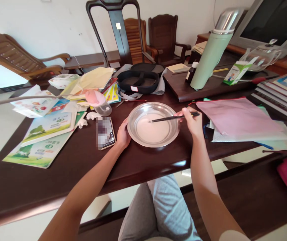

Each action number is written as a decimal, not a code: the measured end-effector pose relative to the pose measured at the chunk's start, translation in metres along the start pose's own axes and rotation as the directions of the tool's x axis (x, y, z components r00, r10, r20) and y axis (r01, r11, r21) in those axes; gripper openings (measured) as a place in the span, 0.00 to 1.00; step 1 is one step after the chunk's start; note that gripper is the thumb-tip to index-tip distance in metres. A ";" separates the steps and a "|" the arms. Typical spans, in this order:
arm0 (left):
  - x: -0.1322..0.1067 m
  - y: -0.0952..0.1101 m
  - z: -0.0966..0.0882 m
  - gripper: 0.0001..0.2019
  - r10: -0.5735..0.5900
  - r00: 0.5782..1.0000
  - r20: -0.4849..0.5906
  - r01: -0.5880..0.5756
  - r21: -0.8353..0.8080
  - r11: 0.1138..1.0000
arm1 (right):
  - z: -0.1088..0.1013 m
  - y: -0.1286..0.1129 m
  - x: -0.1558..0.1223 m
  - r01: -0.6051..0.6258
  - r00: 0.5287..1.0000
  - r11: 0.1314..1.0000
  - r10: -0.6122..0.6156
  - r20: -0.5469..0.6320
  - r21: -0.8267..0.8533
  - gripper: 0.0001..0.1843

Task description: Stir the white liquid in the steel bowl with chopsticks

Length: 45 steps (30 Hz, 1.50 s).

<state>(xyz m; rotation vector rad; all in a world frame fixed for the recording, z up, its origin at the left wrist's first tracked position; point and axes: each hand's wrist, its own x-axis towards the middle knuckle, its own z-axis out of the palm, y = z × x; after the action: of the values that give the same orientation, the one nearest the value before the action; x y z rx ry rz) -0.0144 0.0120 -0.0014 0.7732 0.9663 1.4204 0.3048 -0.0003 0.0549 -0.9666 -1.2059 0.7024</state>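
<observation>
A round shiny metal basin (153,143) stands on the dark table before me, with a pale, milky-looking layer (150,130) in its bottom. My left hand (123,135) grips the basin by its left rim, the thumb on the near side and the fingers partly hidden. Dark chopsticks (167,118) are held in my right hand (192,122) over the basin's right side. Their tips reach to the pale layer near the middle; whether they touch it I cannot tell. Beside my left hand lies a phone (109,132), its screen partly blurred.
Left of the phone are workbooks (40,150), a tissue box (36,102) and a pink-lidded cup (98,102). Behind the basin sits an open black case (138,80). To the right are a pink zip pouch (241,115), a green thermos (211,57) and stacked books (281,93).
</observation>
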 end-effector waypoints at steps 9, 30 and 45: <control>0.000 0.000 0.000 0.17 0.012 1.000 0.009 -0.012 0.002 1.000 | 0.002 0.000 -0.003 -0.031 0.990 0.999 0.037 0.137 -0.044 0.36; -0.001 0.001 0.001 0.17 0.005 1.000 -0.007 -0.005 -0.001 1.000 | -0.001 -0.003 -0.002 -0.051 0.998 0.999 0.051 0.027 -0.007 0.40; -0.002 0.002 0.001 0.20 0.005 1.000 0.001 -0.005 0.029 1.000 | 0.002 -0.004 -0.002 -0.048 0.990 0.996 0.057 0.131 -0.073 0.37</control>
<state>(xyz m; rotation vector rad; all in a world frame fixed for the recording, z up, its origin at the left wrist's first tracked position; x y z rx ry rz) -0.0138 0.0106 0.0007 0.7980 0.9862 1.4131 0.3018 -0.0034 0.0575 -1.0251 -1.3332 0.7807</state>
